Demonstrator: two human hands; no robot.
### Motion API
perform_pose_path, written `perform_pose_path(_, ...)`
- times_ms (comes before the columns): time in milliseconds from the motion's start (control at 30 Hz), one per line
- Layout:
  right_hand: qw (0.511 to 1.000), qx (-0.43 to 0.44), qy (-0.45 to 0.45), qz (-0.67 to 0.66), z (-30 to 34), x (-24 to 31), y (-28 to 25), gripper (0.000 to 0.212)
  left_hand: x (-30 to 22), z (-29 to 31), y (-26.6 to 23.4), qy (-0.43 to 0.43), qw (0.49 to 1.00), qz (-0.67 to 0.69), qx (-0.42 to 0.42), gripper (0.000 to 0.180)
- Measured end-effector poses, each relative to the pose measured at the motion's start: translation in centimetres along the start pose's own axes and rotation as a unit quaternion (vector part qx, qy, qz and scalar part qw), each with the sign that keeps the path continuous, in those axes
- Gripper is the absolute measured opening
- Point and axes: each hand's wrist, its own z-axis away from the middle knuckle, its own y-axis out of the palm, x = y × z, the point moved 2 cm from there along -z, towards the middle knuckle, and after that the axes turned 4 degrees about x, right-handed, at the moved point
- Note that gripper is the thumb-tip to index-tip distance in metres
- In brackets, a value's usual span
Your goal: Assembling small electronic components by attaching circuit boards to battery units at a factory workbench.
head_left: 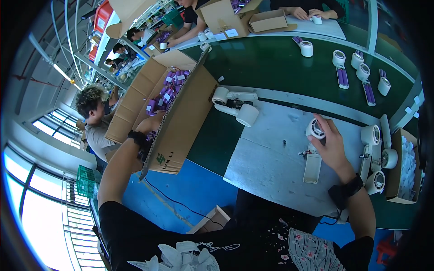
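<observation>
My right hand (332, 147) grips the round head of a white handheld fan (315, 128) from its right side. The fan's hollow handle shell (312, 168) lies open toward me on the grey work mat (266, 149), with small wires showing at its top. On the left, my left hand (151, 124) reaches down into a tall cardboard box (187, 122). Purple cylindrical battery packs (167, 94) with white labels fill part of that box. My left fingers are hidden among the packs and behind the box wall.
White fan units (246, 114) lie at the mat's far left, others (373, 156) at its right. A small box of white pieces (407, 162) stands far right. Fans with purple batteries (342, 77) sit on the green belt (271, 63). Co-workers sit across and at left.
</observation>
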Motion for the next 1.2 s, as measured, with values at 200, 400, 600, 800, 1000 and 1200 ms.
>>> perform_pose_path(200, 1.000, -0.009, -0.011, 0.012, -0.5, 0.4, 0.4, 0.057, 5.5, -2.0, 2.9, 0.027, 0.996, 0.081, 0.036, 0.063)
perform_pose_path(400, 1.000, -0.012, -0.012, 0.010, -0.1, 0.2, 0.2, 0.058, 10.4, -2.2, 3.3, 0.094, 0.983, 0.156, 0.028, 0.055)
perform_pose_path(600, 1.000, -0.007, 0.000, 0.015, 0.0, 0.1, 0.1, 0.057, 17.2, -5.9, 5.6, -0.031, 0.967, 0.245, 0.064, 0.051)
perform_pose_path(800, 1.000, -0.004, -0.008, 0.013, 0.1, 0.4, 0.1, 0.057, 21.0, -7.6, 5.6, -0.058, 0.996, -0.020, 0.059, 0.050)
perform_pose_path(1000, 1.000, 0.001, 0.006, 0.016, 0.1, 0.0, 0.0, 0.057, 15.6, -7.0, 4.5, -0.039, 0.976, 0.214, 0.018, 0.050)
perform_pose_path(1200, 1.000, 0.004, 0.002, 0.011, 0.2, 0.1, -0.1, 0.057, 11.7, -6.2, 2.0, -0.003, 0.999, -0.011, 0.031, 0.057)
